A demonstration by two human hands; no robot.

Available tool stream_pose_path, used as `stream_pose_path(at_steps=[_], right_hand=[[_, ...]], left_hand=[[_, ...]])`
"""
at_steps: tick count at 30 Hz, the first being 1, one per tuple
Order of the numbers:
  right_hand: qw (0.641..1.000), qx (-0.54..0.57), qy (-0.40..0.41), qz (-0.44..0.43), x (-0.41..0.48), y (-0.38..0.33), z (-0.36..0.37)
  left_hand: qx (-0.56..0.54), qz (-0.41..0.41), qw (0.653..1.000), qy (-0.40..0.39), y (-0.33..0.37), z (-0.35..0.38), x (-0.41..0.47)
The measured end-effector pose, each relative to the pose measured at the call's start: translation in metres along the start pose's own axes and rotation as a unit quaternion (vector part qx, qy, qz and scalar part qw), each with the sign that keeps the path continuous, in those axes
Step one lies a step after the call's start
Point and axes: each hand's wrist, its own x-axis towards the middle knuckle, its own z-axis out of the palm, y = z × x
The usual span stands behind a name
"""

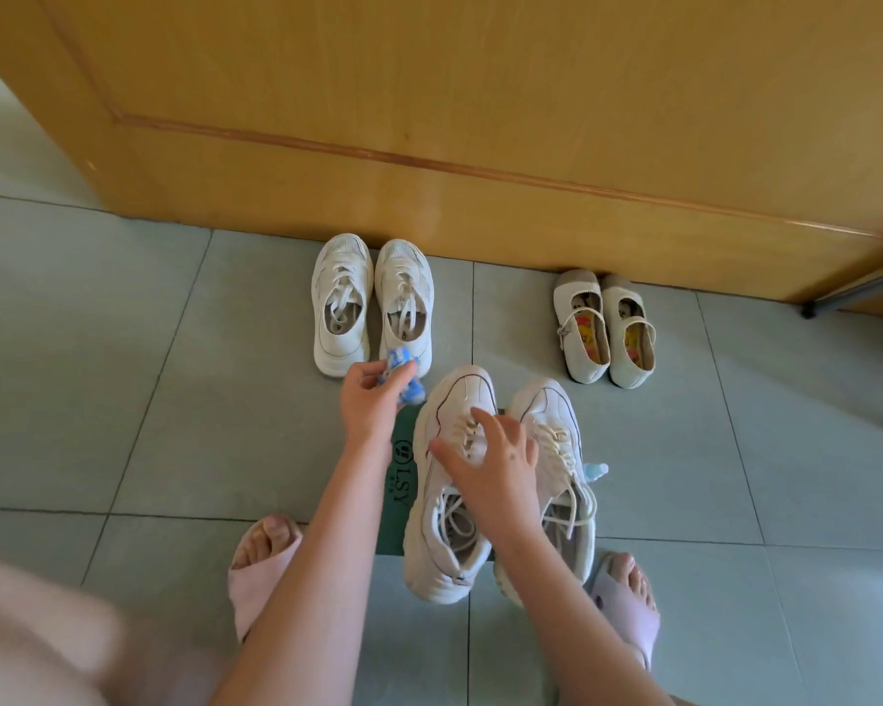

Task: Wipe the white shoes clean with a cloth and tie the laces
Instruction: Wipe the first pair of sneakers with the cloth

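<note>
Head view
- Left hand [370, 400]: fingers curl around a crumpled blue-and-white cloth [404, 372] and hold it above the floor, just left of the toe of the nearer pair's left shoe.
- Right hand [495, 461]: fingers spread and nearly straight, gripping nothing. It lies over the lacing of the left shoe, and whether the fingertips press on it I cannot tell.
- Nearer pair of chunky white lace-up sneakers [449, 557]: side by side between the person's feet, toes towards the door, standing on a dark green mat with pale lettering [401, 481].
- Cream laces [452, 517]: loose and untied, with loops spilling into the shoe openings.
- Small pale-blue bottle [596, 471]: just beside the outer edge of the right sneaker, mostly hidden.
- Second pair of white mesh lace-up sneakers [340, 303]: farther off, close to the door, with the cloth overlapping one heel in this view.
- Pair of cream strap shoes with patterned insoles [605, 331]: to the right, well apart from both sneaker pairs.
- Pink open-toe slippers [261, 568]: on the person's feet, either side of the mat.
- Grey-green tiled floor [123, 349]: under everything.
- Wooden door [480, 119]: fills the top of the view.
</note>
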Motion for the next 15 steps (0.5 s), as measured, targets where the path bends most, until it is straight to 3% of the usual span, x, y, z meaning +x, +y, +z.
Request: stream_pose_path(at_steps=[5, 15], right_hand=[[0.998, -0.039, -0.006, 0.055, -0.011, 0.007, 0.012], [0.999, 0.018, 0.030, 0.024, -0.009, 0.023, 0.016]], left_hand=[[0.020, 0.068, 0.997, 0.030, 0.000, 0.042, 0.026], [0.179, 0.104, 0.973, -0.103, -0.035, 0.031, 0.035]])
